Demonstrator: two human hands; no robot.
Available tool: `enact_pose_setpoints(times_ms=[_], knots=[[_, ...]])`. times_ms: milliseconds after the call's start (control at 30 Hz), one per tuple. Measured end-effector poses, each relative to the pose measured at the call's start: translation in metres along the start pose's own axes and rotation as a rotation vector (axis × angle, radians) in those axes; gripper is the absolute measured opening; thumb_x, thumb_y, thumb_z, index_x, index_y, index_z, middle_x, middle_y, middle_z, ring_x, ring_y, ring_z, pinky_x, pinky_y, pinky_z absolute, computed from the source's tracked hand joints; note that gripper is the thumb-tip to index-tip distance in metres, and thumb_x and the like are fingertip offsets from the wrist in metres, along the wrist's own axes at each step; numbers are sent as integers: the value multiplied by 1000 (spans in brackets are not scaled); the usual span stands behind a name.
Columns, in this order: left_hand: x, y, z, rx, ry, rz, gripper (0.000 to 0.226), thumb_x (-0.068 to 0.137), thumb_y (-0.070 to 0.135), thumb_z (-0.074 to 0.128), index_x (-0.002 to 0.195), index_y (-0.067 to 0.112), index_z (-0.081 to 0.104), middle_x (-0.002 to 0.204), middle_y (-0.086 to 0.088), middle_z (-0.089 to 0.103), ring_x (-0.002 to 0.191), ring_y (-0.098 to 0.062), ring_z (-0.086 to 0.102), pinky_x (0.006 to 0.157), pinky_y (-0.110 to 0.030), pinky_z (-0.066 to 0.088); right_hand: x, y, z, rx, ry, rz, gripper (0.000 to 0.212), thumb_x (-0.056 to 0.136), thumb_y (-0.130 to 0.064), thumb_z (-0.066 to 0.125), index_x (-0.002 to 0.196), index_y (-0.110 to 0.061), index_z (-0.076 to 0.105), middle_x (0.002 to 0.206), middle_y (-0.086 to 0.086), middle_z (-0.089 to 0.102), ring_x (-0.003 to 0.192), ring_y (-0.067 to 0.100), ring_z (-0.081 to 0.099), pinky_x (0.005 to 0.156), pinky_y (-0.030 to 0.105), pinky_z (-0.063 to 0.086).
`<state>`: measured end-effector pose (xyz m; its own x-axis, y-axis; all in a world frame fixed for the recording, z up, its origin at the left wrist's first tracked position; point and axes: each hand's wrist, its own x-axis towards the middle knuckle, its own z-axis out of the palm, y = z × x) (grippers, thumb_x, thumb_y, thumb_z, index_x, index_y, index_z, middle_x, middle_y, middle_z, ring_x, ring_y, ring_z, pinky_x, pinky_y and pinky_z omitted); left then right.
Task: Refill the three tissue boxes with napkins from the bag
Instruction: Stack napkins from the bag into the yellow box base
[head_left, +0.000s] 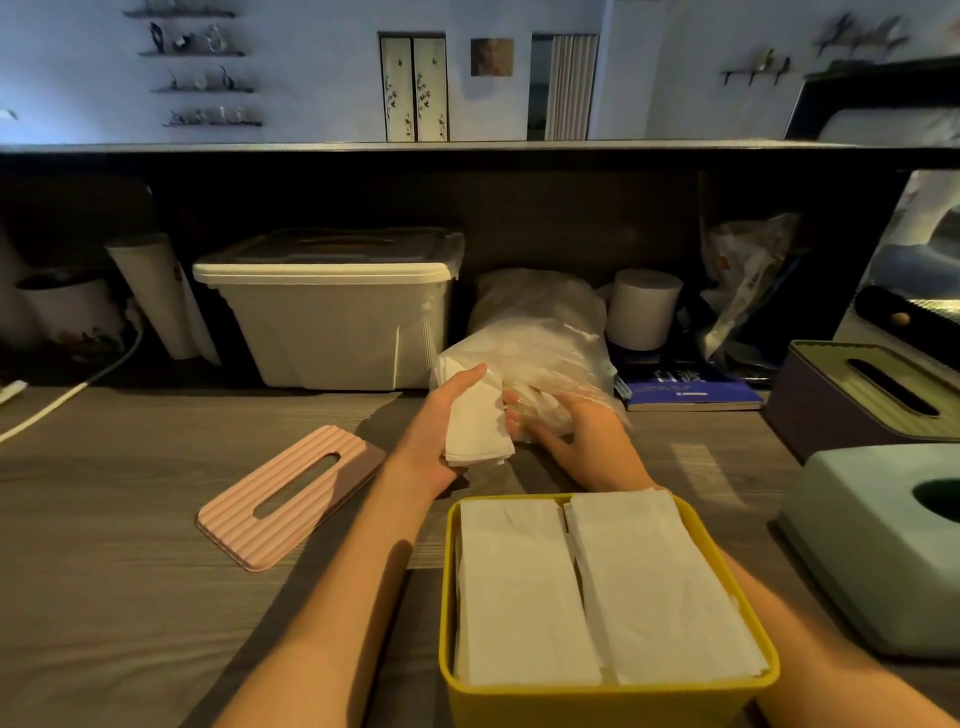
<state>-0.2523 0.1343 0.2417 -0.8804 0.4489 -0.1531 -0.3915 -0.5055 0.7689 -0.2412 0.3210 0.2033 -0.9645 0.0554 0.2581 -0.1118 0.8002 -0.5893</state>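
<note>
A folded stack of napkins is gripped in the left hand, thumb curled over its top, at 12 o'clock from the open yellow box, which is filled with two rows of napkins. The clear bag lies just beyond, and its plastic is held by the right hand, fingers curled into it. A pink lid lies at 9 o'clock; a green box and a purple box sit at 3 o'clock.

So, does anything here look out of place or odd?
Only the pink ribbed lid: it lies askew on the wooden table, left of the open yellow tissue box. That fits refilling. Nothing is spilled or damaged.
</note>
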Motion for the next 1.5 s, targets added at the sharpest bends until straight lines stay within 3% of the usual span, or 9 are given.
enact_pose_setpoints(times_ms=[133, 433, 700, 800, 867, 967, 1233, 1367, 1500], knots=[[2, -1, -1, -18, 13, 1, 34, 93, 29, 65, 119, 9, 55, 88, -14, 62, 73, -22, 58, 68, -31, 52, 8, 7, -4, -56, 81, -130, 43, 100, -32, 62, 143, -32, 59, 141, -1, 62, 133, 22, 53, 115, 41, 38], [3, -1, -2, -1, 31, 19, 44, 95, 32, 63, 130, 7, 54, 89, -14, 64, 76, -23, 60, 69, -32, 52, 16, 18, -15, -66, 107, -229, 44, 97, -12, 61, 136, -32, 65, 133, -4, 68, 126, 17, 59, 110, 38, 47], [3, 0, 1, 2, 73, 43, 26, 97, 28, 62, 116, 9, 59, 83, -11, 62, 71, -20, 58, 66, -30, 49, 14, 19, -12, -98, 275, -312, 41, 85, -2, 71, 120, -24, 76, 121, -2, 73, 119, 19, 62, 107, 46, 47], [6, 0, -3, 28, 136, 103, 30, 96, 29, 64, 121, 13, 56, 82, -10, 64, 66, -19, 58, 62, -30, 51, 4, 8, -27, 27, 299, -333, 31, 93, -5, 69, 121, -17, 73, 117, -6, 70, 112, 14, 61, 99, 29, 50], [7, 0, -3, 20, 163, 121, 38, 96, 30, 64, 129, 14, 53, 84, -10, 64, 66, -19, 58, 63, -30, 50, -6, -1, -37, 153, 304, -306, 23, 99, -11, 65, 120, -18, 71, 110, -11, 67, 100, 3, 61, 86, 12, 48], [4, -1, 1, 42, 181, 133, 39, 97, 29, 64, 133, 15, 55, 82, -11, 67, 66, -19, 59, 63, -31, 50, -16, -8, -49, 334, 307, -221, 19, 103, -21, 59, 118, -25, 68, 104, -15, 67, 96, -4, 63, 76, 7, 50], [0, -3, 5, 205, 225, 137, 12, 98, 35, 61, 107, 31, 56, 96, -7, 68, 87, -23, 64, 74, -38, 55, -18, -19, -64, 798, 277, 131, 30, 101, -37, 60, 130, -35, 54, 117, -10, 63, 107, 11, 62, 89, 31, 52], [-7, -4, 11, 224, 181, 46, 35, 96, 40, 62, 126, 23, 56, 96, -9, 73, 83, -22, 68, 72, -38, 55, -14, -19, -69, 907, 176, 290, 33, 96, -44, 64, 125, -30, 57, 115, -3, 66, 103, 18, 65, 75, 28, 54], [-6, -7, 17, 234, 154, -101, 55, 94, 49, 58, 132, 10, 58, 94, -12, 74, 85, -25, 69, 68, -38, 56, -13, -18, -71, 1089, -1, 309, 48, 86, -46, 71, 128, -22, 64, 118, 9, 72, 109, 24, 70, 87, 39, 60]])
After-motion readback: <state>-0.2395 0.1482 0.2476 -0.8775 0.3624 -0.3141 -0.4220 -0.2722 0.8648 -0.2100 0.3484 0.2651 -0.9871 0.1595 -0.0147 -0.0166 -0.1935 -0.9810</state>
